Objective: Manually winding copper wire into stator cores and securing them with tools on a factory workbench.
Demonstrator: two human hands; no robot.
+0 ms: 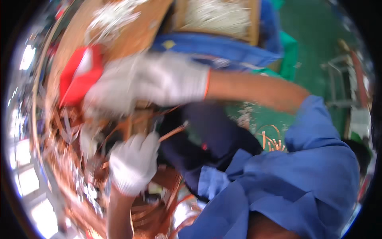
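My left hand (134,164), in a white knitted glove, is closed on a thin copper-coloured strip (172,133) that sticks out to its right. Farther up, my right hand (171,78), also gloved in white, stretches across to the left and is smeared by motion. Its fingers cannot be made out, nor whether they hold anything. Just past them lies a red thing with a white patch (81,75), its kind unclear. Below the right hand are blurred copper-coloured strips and a pale shape (89,139) I cannot identify.
A wooden tabletop (149,24) at the far left bears tangled white strands (115,18). Behind my right hand, blue sheeting (211,47) surrounds a wooden-framed box (254,24) of white strands. Copper offcuts (272,143) lie on the green floor (318,47); a metal frame (338,81) stands at right.
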